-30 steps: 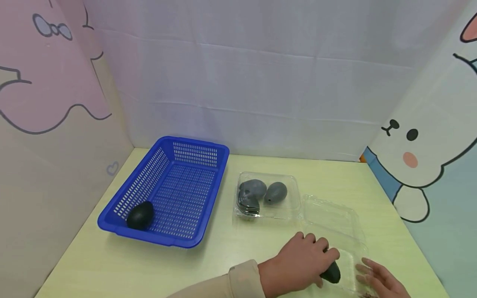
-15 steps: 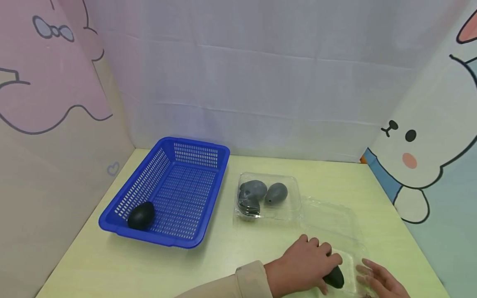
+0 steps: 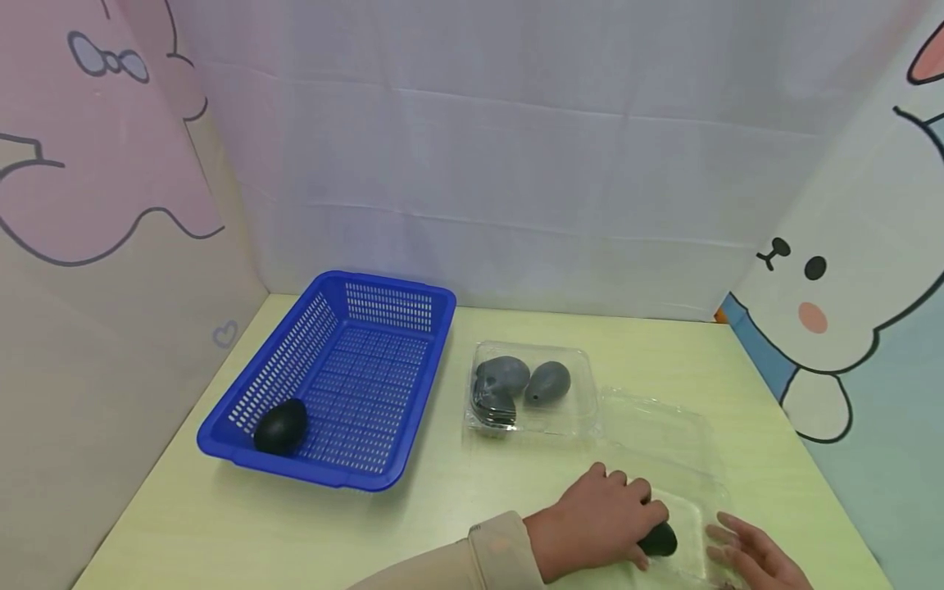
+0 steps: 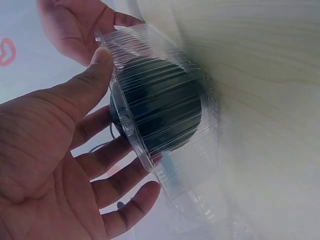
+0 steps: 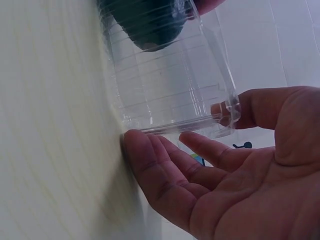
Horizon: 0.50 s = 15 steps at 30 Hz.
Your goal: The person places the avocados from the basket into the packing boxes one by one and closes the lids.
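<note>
Low on the right of the head view, my left hand (image 3: 601,524) curls over a dark avocado (image 3: 659,539) inside an open clear plastic clamshell box (image 3: 693,533). The left wrist view has this avocado (image 4: 157,107) behind the box's ribbed wall, fingers on its far side and thumb at the rim. My right hand (image 3: 760,551) is at the box's right side. In the right wrist view its thumb is inside a corner of the box (image 5: 165,95), with fingers against the outer wall. The box's lid (image 3: 656,422) lies folded back, away from me.
A blue perforated basket (image 3: 420,393) stands at the left, holding one dark avocado (image 3: 281,426) in its near left corner. Between it and my hands, farther back, sits a closed clear box (image 3: 578,418) with several avocados (image 3: 547,383). A white sheet (image 3: 479,164) hangs behind the table.
My left hand and the avocado shift slightly right, then a little back left within the box. The right hand stays at the box's side.
</note>
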### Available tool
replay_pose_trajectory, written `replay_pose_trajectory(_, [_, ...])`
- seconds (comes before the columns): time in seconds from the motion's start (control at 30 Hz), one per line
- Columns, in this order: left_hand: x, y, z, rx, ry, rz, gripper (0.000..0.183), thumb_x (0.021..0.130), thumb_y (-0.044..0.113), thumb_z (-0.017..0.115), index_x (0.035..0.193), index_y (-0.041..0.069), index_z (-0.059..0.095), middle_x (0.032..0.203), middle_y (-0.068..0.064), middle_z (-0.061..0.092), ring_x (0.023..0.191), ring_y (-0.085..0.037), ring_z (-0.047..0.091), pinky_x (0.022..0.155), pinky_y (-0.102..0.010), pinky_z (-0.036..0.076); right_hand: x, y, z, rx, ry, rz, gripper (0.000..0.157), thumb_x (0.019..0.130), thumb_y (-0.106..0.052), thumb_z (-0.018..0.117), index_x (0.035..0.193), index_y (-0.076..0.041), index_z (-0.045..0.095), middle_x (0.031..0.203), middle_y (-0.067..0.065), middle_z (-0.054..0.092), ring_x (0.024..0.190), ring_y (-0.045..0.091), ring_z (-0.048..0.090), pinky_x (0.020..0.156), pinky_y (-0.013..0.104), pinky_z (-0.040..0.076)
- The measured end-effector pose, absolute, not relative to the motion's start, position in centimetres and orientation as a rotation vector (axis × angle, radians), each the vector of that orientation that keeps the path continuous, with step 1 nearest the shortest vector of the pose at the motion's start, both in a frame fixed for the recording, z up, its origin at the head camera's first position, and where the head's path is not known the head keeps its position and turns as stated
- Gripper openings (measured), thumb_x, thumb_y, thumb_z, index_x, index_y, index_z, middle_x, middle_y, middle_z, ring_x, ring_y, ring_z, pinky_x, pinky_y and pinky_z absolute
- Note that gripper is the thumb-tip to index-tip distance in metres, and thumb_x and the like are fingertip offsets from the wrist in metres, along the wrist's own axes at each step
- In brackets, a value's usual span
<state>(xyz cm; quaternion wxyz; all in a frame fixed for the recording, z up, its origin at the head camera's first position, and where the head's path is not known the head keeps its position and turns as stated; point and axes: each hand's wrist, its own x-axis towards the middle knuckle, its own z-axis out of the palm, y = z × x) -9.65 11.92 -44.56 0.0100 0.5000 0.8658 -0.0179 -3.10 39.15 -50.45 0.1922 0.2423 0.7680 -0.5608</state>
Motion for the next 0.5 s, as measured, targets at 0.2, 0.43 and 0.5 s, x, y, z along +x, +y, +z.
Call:
replay_pose_trajectory(0.2, [-9.7, 11.84, -44.6, 1.563, 2.702, -0.038, 0.059, 0.088, 0.07, 0.062, 0.139, 0.041, 0.056, 0.124, 0.019, 0.054, 0.097, -0.001, 0.052, 0.08, -0.022, 0.037, -3.13, 38.89, -50.15, 0.707, 2.144, -1.586, 0.078, 0.102, -0.032, 0.063, 0.158, 0.005, 0.023, 0.148, 0.024, 0.053, 0.107, 0.016, 0.067, 0.087, 0.044, 0.059])
replay_pose_trajectory(0.43, [-9.68, 11.66, -44.17, 1.562, 2.689, -0.053, 0.057, 0.09, 0.068, 0.062, 0.139, 0.041, 0.056, 0.125, 0.019, 0.053, 0.098, -0.001, 0.051, 0.081, -0.022, 0.038, -3.17, 38.67, -49.9, 0.718, 2.149, -1.568, 0.076, 0.102, -0.03, 0.063, 0.158, 0.005, 0.024, 0.148, 0.026, 0.052, 0.109, 0.021, 0.067, 0.087, 0.046, 0.059])
replay_pose_trajectory(0.5, [-9.67, 11.57, -43.95, 1.56, 2.694, -0.063, 0.056, 0.091, 0.068, 0.062, 0.139, 0.041, 0.055, 0.125, 0.019, 0.053, 0.099, -0.001, 0.051, 0.08, -0.022, 0.038, -3.19, 38.63, -49.83, 0.717, 2.149, -1.562, 0.075, 0.103, -0.029, 0.062, 0.157, 0.005, 0.023, 0.148, 0.026, 0.052, 0.11, 0.024, 0.068, 0.087, 0.047, 0.059])
